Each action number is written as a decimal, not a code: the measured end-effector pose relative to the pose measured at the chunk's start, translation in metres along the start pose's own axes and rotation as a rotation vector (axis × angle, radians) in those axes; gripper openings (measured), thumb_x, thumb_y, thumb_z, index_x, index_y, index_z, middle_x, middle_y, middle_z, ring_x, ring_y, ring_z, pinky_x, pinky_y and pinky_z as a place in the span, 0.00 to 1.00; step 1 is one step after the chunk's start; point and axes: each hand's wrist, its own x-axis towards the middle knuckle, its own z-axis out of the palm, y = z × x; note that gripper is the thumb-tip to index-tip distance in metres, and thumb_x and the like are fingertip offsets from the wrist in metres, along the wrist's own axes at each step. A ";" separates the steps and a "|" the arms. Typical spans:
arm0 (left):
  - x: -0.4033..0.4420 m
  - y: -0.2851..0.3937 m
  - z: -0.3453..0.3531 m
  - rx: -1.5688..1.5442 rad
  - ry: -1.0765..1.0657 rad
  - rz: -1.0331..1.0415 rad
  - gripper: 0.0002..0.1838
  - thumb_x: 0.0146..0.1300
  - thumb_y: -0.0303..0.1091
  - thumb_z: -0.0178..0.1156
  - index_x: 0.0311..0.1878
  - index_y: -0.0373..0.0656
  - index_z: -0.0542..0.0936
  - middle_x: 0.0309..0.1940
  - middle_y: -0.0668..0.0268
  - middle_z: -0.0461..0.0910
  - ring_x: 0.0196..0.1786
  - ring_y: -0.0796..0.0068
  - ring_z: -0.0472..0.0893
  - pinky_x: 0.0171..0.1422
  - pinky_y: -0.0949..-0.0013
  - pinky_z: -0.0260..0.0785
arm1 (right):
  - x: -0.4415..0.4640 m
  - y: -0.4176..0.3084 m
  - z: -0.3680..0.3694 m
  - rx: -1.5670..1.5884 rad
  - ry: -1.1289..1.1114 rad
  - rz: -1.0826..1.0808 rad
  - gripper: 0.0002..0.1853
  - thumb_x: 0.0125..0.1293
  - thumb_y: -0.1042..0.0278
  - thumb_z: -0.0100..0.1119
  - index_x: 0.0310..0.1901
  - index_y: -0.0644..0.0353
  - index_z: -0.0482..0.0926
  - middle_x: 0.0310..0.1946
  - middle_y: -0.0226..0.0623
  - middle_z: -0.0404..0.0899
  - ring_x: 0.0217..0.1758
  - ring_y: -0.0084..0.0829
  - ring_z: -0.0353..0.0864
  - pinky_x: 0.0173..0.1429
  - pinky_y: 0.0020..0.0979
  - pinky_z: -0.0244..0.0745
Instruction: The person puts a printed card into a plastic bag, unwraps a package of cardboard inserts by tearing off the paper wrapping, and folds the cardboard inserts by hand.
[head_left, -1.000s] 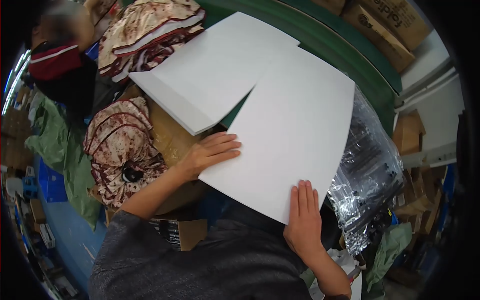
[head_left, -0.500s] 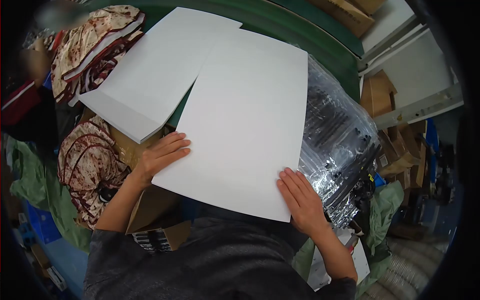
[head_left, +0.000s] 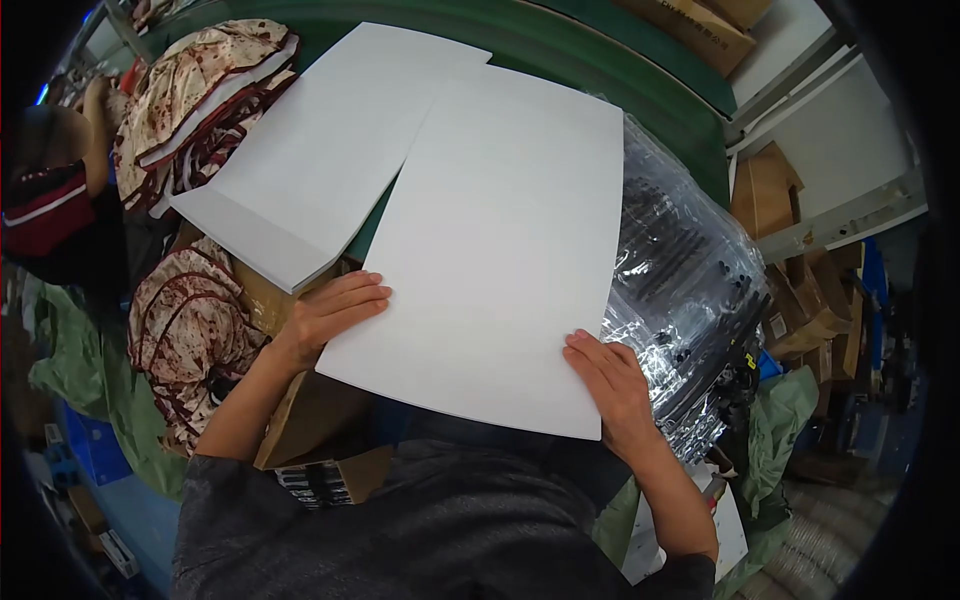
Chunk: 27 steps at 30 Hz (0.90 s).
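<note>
A large white board point(head_left: 500, 240), flat and sheet-like, spans the middle of the head view. My left hand point(head_left: 335, 312) grips its left edge, fingers extended together over the top face and thumb hidden. On the lower right edge, my right hand point(head_left: 612, 385) holds the same board with bent fingers on top; its thumb is out of sight underneath. Beyond the left edge lies a stack of similar white boards point(head_left: 300, 140), partly overlapped by the held one.
Patterned fabric bundles point(head_left: 195, 330) with dark red trim lie at left, near a co-worker's sleeve point(head_left: 50, 215). Clear plastic bags point(head_left: 680, 270) of dark rods lie right of the board. An open cardboard box point(head_left: 310, 420) stands below my left forearm. The green work surface point(head_left: 560, 50) runs behind.
The view has shifted slightly, so most things sit a little further right. My right hand's fingers are more bent at the board's edge. The co-worker's arm at left has moved.
</note>
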 end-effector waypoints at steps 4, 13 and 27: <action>0.000 -0.007 0.002 -0.079 0.058 -0.032 0.16 0.62 0.31 0.63 0.51 0.35 0.84 0.57 0.58 0.83 0.61 0.57 0.80 0.69 0.56 0.73 | 0.002 0.005 -0.005 0.099 -0.027 0.014 0.22 0.58 0.75 0.63 0.56 0.68 0.80 0.59 0.44 0.82 0.64 0.41 0.81 0.63 0.37 0.69; -0.003 -0.006 0.036 -0.309 0.346 -0.119 0.14 0.60 0.28 0.66 0.49 0.38 0.79 0.51 0.59 0.83 0.56 0.59 0.79 0.64 0.62 0.72 | 0.017 0.007 -0.030 0.354 -0.137 0.225 0.27 0.48 0.86 0.63 0.55 0.63 0.83 0.55 0.39 0.86 0.56 0.40 0.83 0.60 0.35 0.72; 0.006 0.001 0.059 -0.612 0.592 -0.395 0.10 0.67 0.25 0.61 0.48 0.41 0.73 0.43 0.60 0.80 0.47 0.67 0.79 0.56 0.67 0.72 | 0.045 0.023 -0.053 0.490 -0.303 0.487 0.18 0.57 0.85 0.63 0.50 0.65 0.84 0.46 0.37 0.88 0.44 0.33 0.83 0.54 0.29 0.75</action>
